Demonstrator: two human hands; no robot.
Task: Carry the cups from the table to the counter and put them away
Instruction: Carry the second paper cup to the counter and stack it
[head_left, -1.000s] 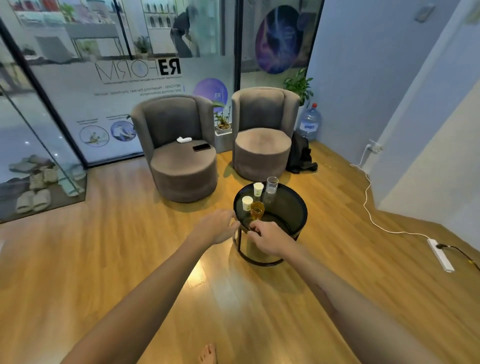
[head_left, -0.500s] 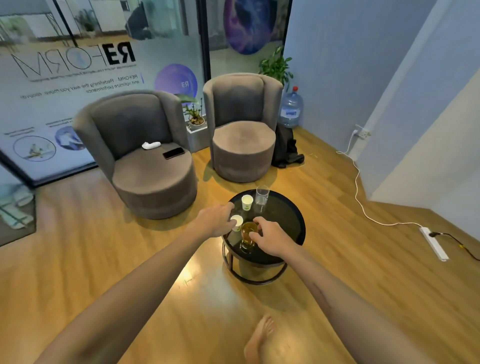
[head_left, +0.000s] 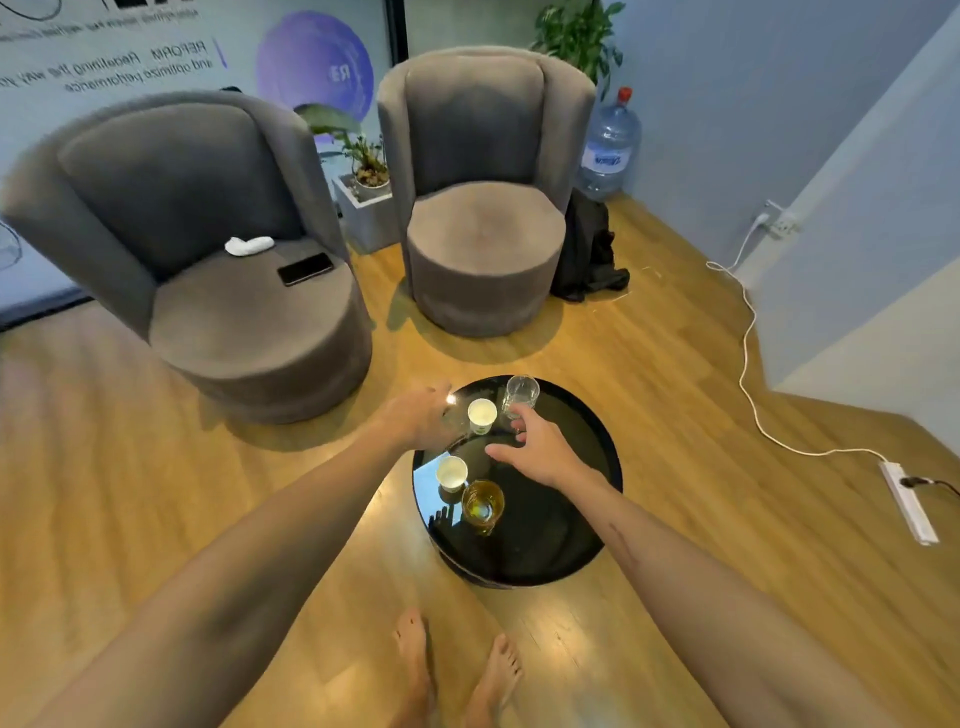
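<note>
four cups upright on round black worktop (head_left: 561, 525): clear glass (head_left: 520, 396) at far edge, white paper cup (head_left: 481, 414) beside it, second white cup (head_left: 451, 473) nearer, amber glass (head_left: 482, 505) touching it.

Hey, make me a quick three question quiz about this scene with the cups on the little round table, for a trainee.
1. How many cups stand on the table?
2. True or false: the right hand has lifted the amber glass off the table.
3. Which cup is nearest the right hand's fingertips: A) clear glass, B) amber glass, C) near paper cup?

Key
1. Four: two paper cups, including the far paper cup, plus the clear glass and the amber glass.
2. False: it stands on the table, untouched.
3. A.
</note>
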